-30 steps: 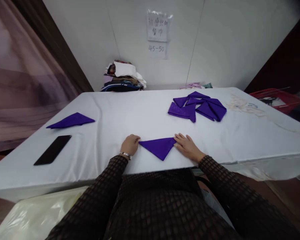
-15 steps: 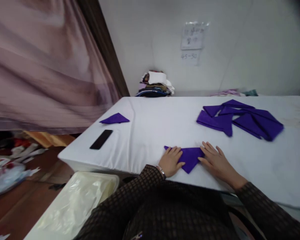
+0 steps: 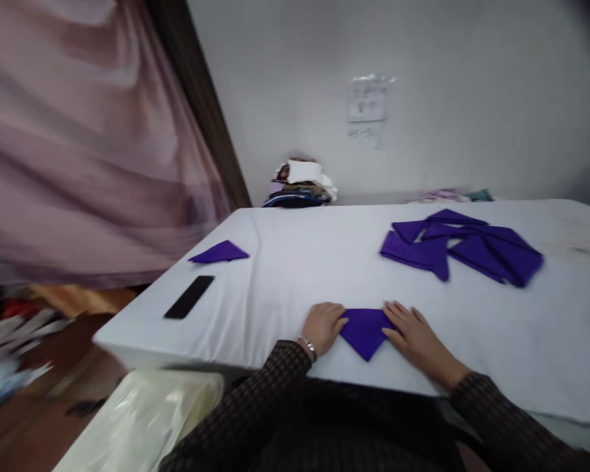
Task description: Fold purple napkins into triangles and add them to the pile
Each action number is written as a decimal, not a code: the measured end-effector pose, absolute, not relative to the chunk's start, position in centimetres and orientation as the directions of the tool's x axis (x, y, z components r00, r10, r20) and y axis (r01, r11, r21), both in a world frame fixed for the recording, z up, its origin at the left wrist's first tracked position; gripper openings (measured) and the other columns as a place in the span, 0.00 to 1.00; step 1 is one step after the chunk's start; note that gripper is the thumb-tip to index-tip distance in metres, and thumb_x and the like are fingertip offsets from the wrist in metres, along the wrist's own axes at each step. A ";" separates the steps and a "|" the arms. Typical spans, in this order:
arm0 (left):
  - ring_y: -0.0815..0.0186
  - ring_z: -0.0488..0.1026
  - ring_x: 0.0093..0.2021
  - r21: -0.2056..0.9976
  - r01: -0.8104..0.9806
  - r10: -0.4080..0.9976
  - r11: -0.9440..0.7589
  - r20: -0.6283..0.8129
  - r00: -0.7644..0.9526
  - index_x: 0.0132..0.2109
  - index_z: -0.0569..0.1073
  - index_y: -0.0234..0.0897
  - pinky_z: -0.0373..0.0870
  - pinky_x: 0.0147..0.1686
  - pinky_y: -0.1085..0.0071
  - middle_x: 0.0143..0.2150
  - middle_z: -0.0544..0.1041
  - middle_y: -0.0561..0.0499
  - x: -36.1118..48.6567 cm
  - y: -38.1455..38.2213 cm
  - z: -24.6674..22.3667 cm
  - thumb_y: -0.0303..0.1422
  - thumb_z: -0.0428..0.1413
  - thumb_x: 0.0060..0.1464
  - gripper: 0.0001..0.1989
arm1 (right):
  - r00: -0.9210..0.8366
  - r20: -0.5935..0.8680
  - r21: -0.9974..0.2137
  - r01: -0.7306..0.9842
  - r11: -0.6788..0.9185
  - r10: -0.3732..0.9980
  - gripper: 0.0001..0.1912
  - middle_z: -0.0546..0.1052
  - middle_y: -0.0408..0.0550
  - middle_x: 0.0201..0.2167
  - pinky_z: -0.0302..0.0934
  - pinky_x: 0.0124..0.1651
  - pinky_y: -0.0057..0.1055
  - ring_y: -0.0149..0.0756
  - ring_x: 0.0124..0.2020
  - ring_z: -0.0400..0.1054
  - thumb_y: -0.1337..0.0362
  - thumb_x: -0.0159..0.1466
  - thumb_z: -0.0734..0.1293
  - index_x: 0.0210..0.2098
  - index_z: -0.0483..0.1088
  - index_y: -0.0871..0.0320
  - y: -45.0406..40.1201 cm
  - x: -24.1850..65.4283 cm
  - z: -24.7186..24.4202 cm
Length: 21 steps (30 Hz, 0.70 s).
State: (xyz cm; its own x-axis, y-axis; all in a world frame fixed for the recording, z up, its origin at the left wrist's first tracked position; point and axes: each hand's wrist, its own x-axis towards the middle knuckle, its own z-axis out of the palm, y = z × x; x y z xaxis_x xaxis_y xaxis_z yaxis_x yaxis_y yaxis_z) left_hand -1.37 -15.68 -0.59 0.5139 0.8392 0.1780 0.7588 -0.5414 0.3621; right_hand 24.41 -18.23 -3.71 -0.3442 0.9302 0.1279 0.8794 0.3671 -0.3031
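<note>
A folded purple cloth (image 3: pixel 366 332) lies near the table's front edge, its point toward me. My left hand (image 3: pixel 323 326) touches its left corner, with the fingers close together and bent over that corner. Flat on the right corner rest the fingertips of my right hand (image 3: pixel 413 334), its thumb apart from the other fingers. Farther back on the right is a loose pile of folded purple cloths (image 3: pixel 491 249). One more purple cloth (image 3: pixel 221 252), folded to a triangle, sits at the left side.
A black phone (image 3: pixel 189 297) lies on the white-covered table (image 3: pixel 295 262) at the left. Stacked clothes (image 3: pixel 302 183) stand beyond the far edge. Below the front left edge is a pale bin (image 3: pixel 152 406) with plastic. A pink curtain (image 3: pixel 93 144) hangs at the left.
My left hand has drawn back to the cloth's left corner, its fingers now closer together. That corner no longer sticks out beyond the hand. The camera view has tilted up slightly.
</note>
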 end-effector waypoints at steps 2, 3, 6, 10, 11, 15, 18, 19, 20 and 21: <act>0.59 0.69 0.48 0.340 0.790 0.860 -0.510 0.164 0.484 0.47 0.73 0.39 0.62 0.49 0.61 0.47 0.76 0.46 -1.3 -14.8 0.0 0.36 0.49 0.60 0.13 | -0.298 0.113 -0.351 0.880 0.319 0.948 0.28 0.60 0.52 0.63 0.42 0.63 0.52 0.45 0.64 0.49 0.48 0.67 0.52 0.62 0.57 0.53 -18.3 24.5 -2.8; 0.59 0.69 0.47 0.323 0.803 0.865 -0.500 0.149 0.479 0.48 0.73 0.39 0.62 0.48 0.61 0.46 0.75 0.46 -1.2 -14.3 0.3 0.35 0.51 0.58 0.13 | -0.285 0.105 -0.376 0.876 0.303 0.953 0.28 0.60 0.52 0.63 0.41 0.63 0.52 0.45 0.65 0.49 0.48 0.67 0.53 0.62 0.57 0.53 -18.3 24.5 -2.4; 0.60 0.70 0.45 0.318 0.813 0.863 -0.488 0.037 0.503 0.46 0.73 0.39 0.62 0.46 0.64 0.43 0.75 0.47 -0.8 -12.9 1.2 0.32 0.52 0.55 0.12 | -0.266 0.080 -0.428 0.861 0.274 0.961 0.29 0.59 0.52 0.63 0.38 0.64 0.51 0.45 0.65 0.47 0.48 0.66 0.54 0.62 0.58 0.54 -18.1 24.3 -1.5; 0.62 0.71 0.39 0.386 0.822 0.844 -0.417 -0.170 0.508 0.36 0.73 0.38 0.63 0.39 0.69 0.36 0.75 0.50 -0.2 -11.6 1.8 0.27 0.53 0.49 0.07 | -0.268 0.075 -0.471 0.839 0.271 0.960 0.28 0.58 0.54 0.64 0.37 0.64 0.51 0.46 0.65 0.47 0.49 0.67 0.54 0.61 0.58 0.55 -18.0 24.2 -0.5; 0.63 0.71 0.37 0.399 0.824 0.841 -0.402 -0.196 0.504 0.35 0.72 0.38 0.62 0.37 0.69 0.34 0.75 0.50 0.0 -11.5 1.8 0.27 0.53 0.48 0.06 | -0.264 0.076 -0.482 0.835 0.267 0.961 0.28 0.57 0.55 0.64 0.37 0.64 0.51 0.45 0.65 0.46 0.49 0.67 0.54 0.61 0.58 0.55 -18.1 24.1 -0.3; 0.66 0.68 0.30 0.461 0.809 0.848 -0.366 -0.194 0.494 0.30 0.67 0.39 0.59 0.30 0.72 0.26 0.71 0.55 0.0 -11.7 1.9 0.26 0.51 0.44 0.04 | -0.217 0.091 -0.552 0.801 0.231 0.972 0.31 0.52 0.58 0.66 0.36 0.65 0.50 0.44 0.67 0.42 0.49 0.66 0.57 0.63 0.54 0.57 -18.4 23.7 -0.4; 0.68 0.64 0.24 0.566 0.777 0.864 -0.275 -0.209 0.458 0.28 0.63 0.40 0.56 0.25 0.73 0.20 0.65 0.58 -0.3 -11.9 1.9 0.27 0.49 0.44 0.02 | -0.132 0.143 -0.688 0.699 0.195 0.981 0.35 0.44 0.57 0.68 0.39 0.65 0.47 0.45 0.67 0.37 0.53 0.63 0.62 0.65 0.48 0.57 -18.5 23.0 -1.6; 0.68 0.62 0.23 0.616 0.753 0.866 -0.233 -0.222 0.449 0.28 0.62 0.40 0.55 0.24 0.73 0.19 0.63 0.59 -0.3 -11.9 1.9 0.28 0.49 0.45 0.02 | -0.083 0.160 -0.756 0.631 0.176 0.984 0.37 0.41 0.56 0.68 0.42 0.65 0.47 0.45 0.68 0.36 0.55 0.62 0.63 0.66 0.46 0.56 -18.4 22.6 -2.1; 0.69 0.61 0.21 0.667 0.720 0.866 -0.191 -0.231 0.444 0.28 0.61 0.40 0.54 0.23 0.74 0.19 0.62 0.60 -0.4 -11.9 1.9 0.29 0.49 0.45 0.02 | -0.023 0.164 -0.830 0.536 0.150 0.986 0.39 0.39 0.54 0.69 0.46 0.64 0.46 0.45 0.68 0.36 0.57 0.61 0.64 0.67 0.44 0.54 -18.3 22.3 -2.6; 0.70 0.60 0.21 0.713 0.684 0.867 -0.154 -0.234 0.440 0.28 0.60 0.40 0.54 0.23 0.74 0.19 0.62 0.60 -0.4 -11.8 1.9 0.31 0.49 0.45 0.03 | 0.037 0.146 -0.902 0.416 0.117 0.989 0.42 0.38 0.52 0.69 0.49 0.62 0.47 0.45 0.67 0.39 0.58 0.60 0.65 0.67 0.41 0.52 -18.0 21.9 -3.1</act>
